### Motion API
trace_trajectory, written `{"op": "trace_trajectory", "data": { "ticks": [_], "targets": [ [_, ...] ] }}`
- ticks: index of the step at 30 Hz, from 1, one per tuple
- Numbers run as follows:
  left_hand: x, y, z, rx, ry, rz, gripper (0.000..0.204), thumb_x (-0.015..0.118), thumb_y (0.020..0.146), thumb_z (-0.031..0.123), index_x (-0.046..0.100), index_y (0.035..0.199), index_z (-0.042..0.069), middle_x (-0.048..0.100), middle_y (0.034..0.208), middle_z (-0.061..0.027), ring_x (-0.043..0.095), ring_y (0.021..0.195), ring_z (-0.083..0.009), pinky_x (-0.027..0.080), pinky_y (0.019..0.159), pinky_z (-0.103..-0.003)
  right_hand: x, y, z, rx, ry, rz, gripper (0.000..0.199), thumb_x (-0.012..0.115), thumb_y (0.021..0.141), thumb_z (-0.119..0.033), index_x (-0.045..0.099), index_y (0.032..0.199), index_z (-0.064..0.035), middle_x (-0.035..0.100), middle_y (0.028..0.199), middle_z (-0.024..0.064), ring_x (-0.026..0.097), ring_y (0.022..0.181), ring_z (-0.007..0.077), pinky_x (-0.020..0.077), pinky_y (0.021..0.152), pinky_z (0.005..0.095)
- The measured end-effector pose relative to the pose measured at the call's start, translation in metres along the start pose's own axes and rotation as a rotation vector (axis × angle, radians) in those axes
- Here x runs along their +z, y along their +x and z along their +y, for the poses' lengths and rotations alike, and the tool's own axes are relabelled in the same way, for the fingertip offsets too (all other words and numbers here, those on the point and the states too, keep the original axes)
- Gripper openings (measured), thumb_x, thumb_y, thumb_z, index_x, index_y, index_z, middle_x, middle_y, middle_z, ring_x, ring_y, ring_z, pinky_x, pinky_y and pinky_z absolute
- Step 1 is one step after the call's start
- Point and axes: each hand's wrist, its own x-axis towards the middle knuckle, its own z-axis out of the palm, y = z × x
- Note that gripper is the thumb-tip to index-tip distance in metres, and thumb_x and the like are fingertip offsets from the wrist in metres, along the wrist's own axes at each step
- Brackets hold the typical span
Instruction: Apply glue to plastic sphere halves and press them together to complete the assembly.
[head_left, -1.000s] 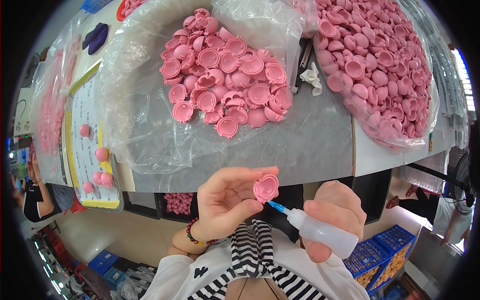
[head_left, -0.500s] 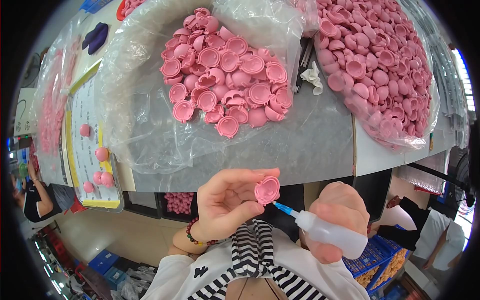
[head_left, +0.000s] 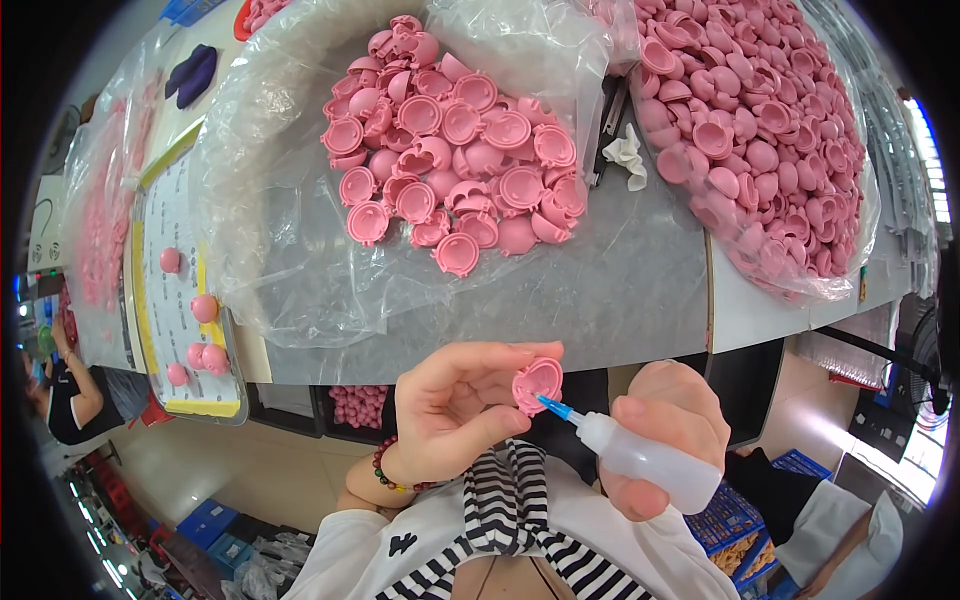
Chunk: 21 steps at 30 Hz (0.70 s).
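Observation:
Just off the table's near edge, my left hand pinches a pink plastic half-shell between thumb and fingers, its hollow side turned toward me and to the right. My right hand is closed round a translucent white squeeze bottle that lies slanted in it. The blue needle tip of the bottle reaches the lower rim of the half-shell. Whether any liquid comes out is too small to tell. Beyond my hands, a pile of similar pink half-shells rests on clear plastic sheeting.
A large clear bag of pink half-shells fills the right of the grey table. On the left, a tray holds several pink balls. Below the table edge is a bin of pink pieces. Other people are at both sides.
My right hand has moved the squeeze bottle up and left, bringing its tip from beside the half-shell onto its lower rim. The person at the right has shifted nearer.

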Motion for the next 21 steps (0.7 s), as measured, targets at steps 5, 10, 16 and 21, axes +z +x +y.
{"op": "trace_trajectory", "data": {
  "ticks": [5,10,16,21],
  "targets": [
    [0.001,0.001,0.001,-0.004,0.005,-0.007,0.042,0.053,0.074,-0.015,0.041,0.114,-0.008,0.044,0.118,-0.0283,0.052,0.105,-0.0236,0.044,0.088,-0.033,-0.004,-0.001,-0.008,0.161,0.008,0.094,0.05,0.063,0.071,-0.046,0.062,0.087,0.0019,0.053,0.059,0.001,0.048,0.049,0.0127,0.0345,0.042,0.0251],
    [-0.001,-0.002,0.003,0.006,0.006,-0.017,0.041,0.053,0.074,-0.014,0.041,0.113,-0.009,0.044,0.118,-0.0285,0.052,0.104,-0.024,0.044,0.088,-0.034,-0.003,-0.002,-0.006,0.141,-0.018,0.102,0.051,0.061,0.074,-0.046,0.062,0.084,0.0038,0.053,0.058,0.0015,0.047,0.047,0.0122,0.0331,0.04,0.024],
    [0.001,-0.002,0.002,0.066,-0.025,0.016,0.037,0.053,0.073,-0.016,0.041,0.107,-0.007,0.043,0.117,-0.0314,0.052,0.105,-0.027,0.043,0.09,-0.036,-0.008,-0.001,-0.006,0.123,-0.098,0.111,0.048,0.062,0.075,-0.043,0.062,0.084,0.0043,0.055,0.056,0.0029,0.047,0.044,0.0125,0.0337,0.039,0.0233],
    [0.0,-0.001,0.0,0.111,0.039,0.049,0.036,0.053,0.073,-0.016,0.04,0.105,-0.005,0.042,0.117,-0.033,0.052,0.105,-0.0288,0.044,0.089,-0.037,-0.012,-0.003,-0.004,0.046,-0.084,0.061,0.044,0.063,0.075,-0.04,0.063,0.083,0.004,0.055,0.055,0.0023,0.048,0.043,0.013,0.0346,0.039,0.024]
  ]
}}
